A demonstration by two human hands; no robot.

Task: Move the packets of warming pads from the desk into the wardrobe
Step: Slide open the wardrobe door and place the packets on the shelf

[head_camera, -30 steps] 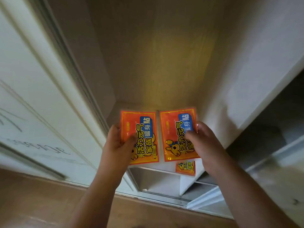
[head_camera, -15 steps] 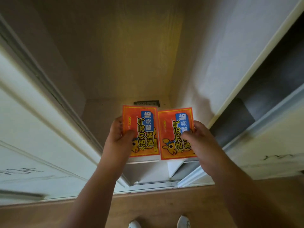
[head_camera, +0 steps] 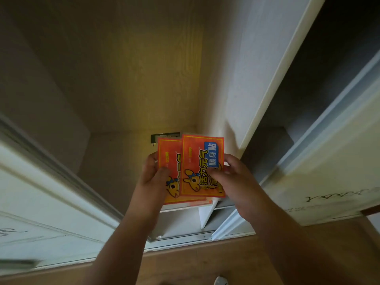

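Nearest me, bottom edge: tip of a white shoe (head_camera: 220, 281) on the brown wood-look floor (head_camera: 205, 262). My 2 bare forearms run up from there twd the open white wardrobe (head_camera: 257, 83). My left hand (head_camera: 153, 179) grips the left orange-red foil packet w/ cartoon deer print (head_camera: 168, 159) by its left edge, thumb on the front near the deer's head, fingers curled round behind. My right hand (head_camera: 236, 177) pinches the right orange-red foil packet w/ yellow border, blue label & black-yellow lettering (head_camera: 200, 161), thumb across the front at mid-height, other fingers behind the right edge. Right packet lies over the left one, covering approx its right half; both held roughly upright, faces twd me, in the air in front of the wardrobe opening, above the front edge of the pale shelf (head_camera: 115, 161). Below the packets a thin orange-red strip (head_camera: 198, 202) shows just under the left packet's bottom edge; can't tell what it is. Under that, a lower white compartment w/ a slanted white divider panel (head_camera: 206, 214). White sliding door w/ grey scribble marks (head_camera: 51, 202) stands to the left, another white panel w/ scribbles (head_camera: 329, 177) to the right, darker compartment (head_camera: 329, 79) beyond it. Behind the packets, at the shelf's back, a small dark rectangular thing (head_camera: 162, 135) pokes out, partly hidden. Farthest: yellowish wood-grain back wall (head_camera: 154, 68).
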